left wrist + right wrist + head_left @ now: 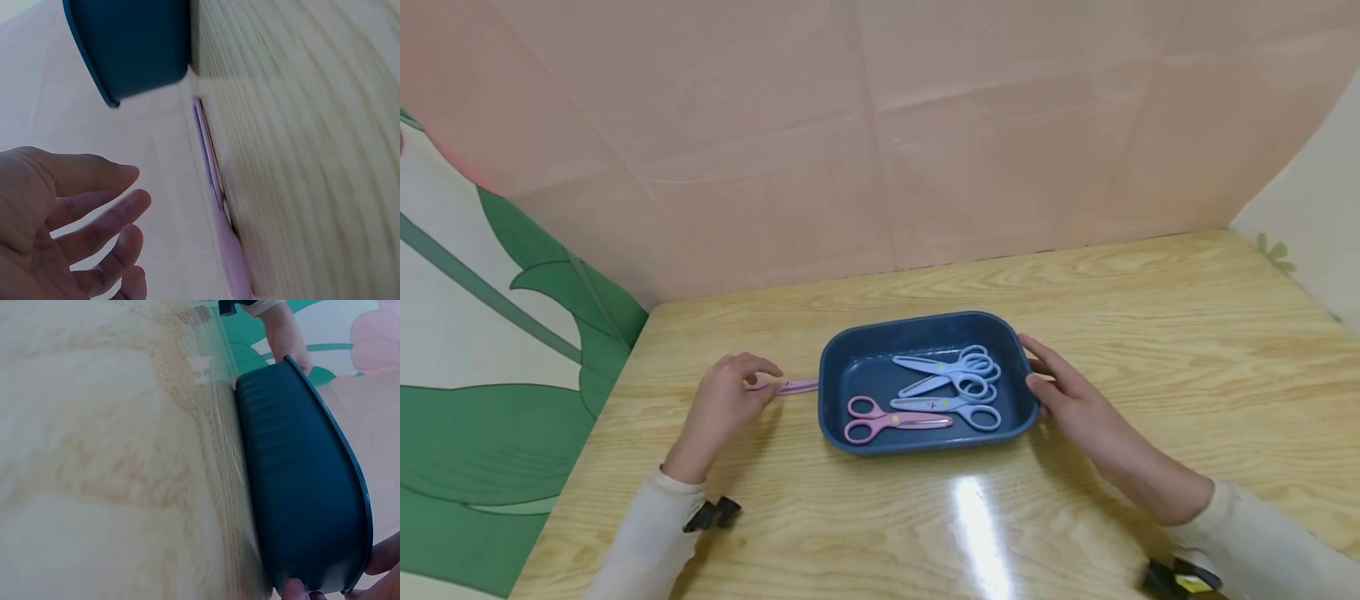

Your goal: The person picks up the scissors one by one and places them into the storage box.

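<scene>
A dark blue tray [863, 375] stands on the table with scissors inside. Its right end is held by my right hand [1078, 408], thumb at the rim and fingers along the outer wall. Pink scissors [797, 387] lie flat on the table left of the tray, their tip close to its wall. My left hand [730, 400] hovers over their handle end; in the left wrist view its loosely bent fingers are apart from the pink scissors [232, 256]. Inside the tray, another pair of pink scissors [891, 421] lies beside overlapping light-blue scissors [943, 405].
The wood-grain table [880, 517] runs to a pinkish cloth [880, 167] behind it. A wall with green leaf pictures [490, 450] borders the left side, and a pale wall [1315, 217] stands at the right.
</scene>
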Available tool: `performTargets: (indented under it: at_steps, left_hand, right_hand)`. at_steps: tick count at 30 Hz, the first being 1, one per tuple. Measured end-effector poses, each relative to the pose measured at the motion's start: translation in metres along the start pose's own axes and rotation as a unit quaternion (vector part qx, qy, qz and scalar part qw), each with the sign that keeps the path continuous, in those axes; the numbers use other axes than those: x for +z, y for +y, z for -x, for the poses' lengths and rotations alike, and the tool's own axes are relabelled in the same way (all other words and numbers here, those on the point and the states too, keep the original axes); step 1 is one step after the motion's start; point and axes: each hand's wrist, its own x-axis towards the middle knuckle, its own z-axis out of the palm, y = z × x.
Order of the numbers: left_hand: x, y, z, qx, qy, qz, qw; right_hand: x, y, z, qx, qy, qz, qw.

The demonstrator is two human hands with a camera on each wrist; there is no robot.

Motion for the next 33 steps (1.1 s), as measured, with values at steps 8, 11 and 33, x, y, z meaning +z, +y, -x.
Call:
performTargets:
  at_steps: [8,11,33]
  left_hand:
    - [-0.002,-0.015,0.0,-0.03,-0.008,-0.008,0.9995]
    - [-0.003,-0.02,-0.001,-0.039,-0.016,-0.009,0.9991]
    - [-0.004,-0.037,-0.004,-0.036,-0.09,-0.078,0.9922]
  right_hand:
    - [0.0,-0.001,0.0,0.008,0.001,-0.001,1.0]
    - [0.0,0.0,0.0,0.006,0.002,-0.001,1.0]
    - [0.0,-0.001,0.0,0.008,-0.001,-0.004,1.0]
